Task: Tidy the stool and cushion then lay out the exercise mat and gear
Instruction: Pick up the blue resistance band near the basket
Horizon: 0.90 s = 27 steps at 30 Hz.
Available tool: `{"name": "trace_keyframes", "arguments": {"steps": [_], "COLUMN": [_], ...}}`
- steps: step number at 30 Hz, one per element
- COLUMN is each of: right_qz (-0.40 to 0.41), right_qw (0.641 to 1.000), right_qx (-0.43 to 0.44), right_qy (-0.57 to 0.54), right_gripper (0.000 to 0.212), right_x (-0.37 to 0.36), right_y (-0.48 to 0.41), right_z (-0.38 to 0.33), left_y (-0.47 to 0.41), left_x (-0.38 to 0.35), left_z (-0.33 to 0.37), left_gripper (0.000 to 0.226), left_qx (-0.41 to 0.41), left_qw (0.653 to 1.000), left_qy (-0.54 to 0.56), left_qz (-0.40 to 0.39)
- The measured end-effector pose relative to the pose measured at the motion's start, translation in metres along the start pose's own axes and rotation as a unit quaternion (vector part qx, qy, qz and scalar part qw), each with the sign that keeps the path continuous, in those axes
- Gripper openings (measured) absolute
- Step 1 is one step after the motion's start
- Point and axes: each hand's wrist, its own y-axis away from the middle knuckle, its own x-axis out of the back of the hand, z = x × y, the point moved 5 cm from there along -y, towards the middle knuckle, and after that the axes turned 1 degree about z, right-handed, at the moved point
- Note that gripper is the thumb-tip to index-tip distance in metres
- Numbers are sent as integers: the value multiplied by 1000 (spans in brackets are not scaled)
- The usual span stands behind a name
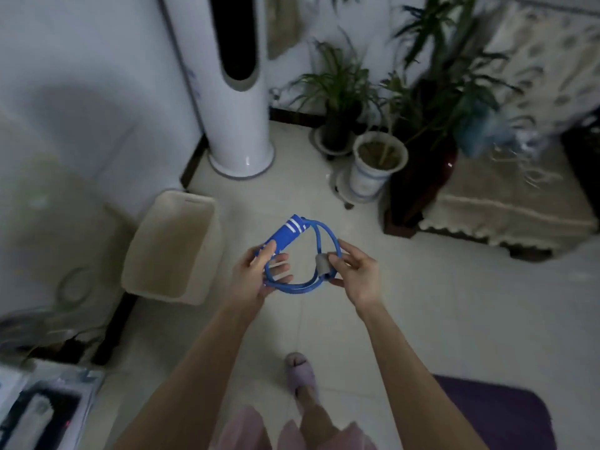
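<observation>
I hold a blue resistance band [293,285] in both hands at chest height above the tiled floor. Its blue foam handle [285,233] with white stripes points up and away. My left hand [259,274] grips the lower end of that handle and part of the tubing. My right hand [355,271] pinches the tubing beside a grey sleeve [322,264] that joins the loops. A purple exercise mat [506,417] lies flat on the floor at the lower right, only its corner in view.
A beige plastic bin [172,248] stands on the floor to the left. Behind it rises a white tower air conditioner [233,92]. Potted plants [376,160] crowd the far corner, beside a cloth-covered seat [506,196]. My slippered foot [300,371] is below.
</observation>
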Motion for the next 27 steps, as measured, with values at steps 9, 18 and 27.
{"name": "trace_keyframes", "arguments": {"steps": [9,18,27], "right_qz": [209,373,491], "right_qw": [975,921,854], "right_qx": [-13,-13,-21], "right_qy": [-70,-115,-173], "right_gripper": [35,34,38], "right_x": [117,213,308], "right_y": [179,347,535], "right_z": [97,176,271], "left_y": [110,231,390], "left_x": [-35,-72,-91], "left_z": [-119,-230,-374], "left_gripper": [43,37,37], "left_qx": [99,182,253], "left_qw": [978,929,867], "left_qy": [-106,-193,-261], "left_qz": [-151,-256,-341]}}
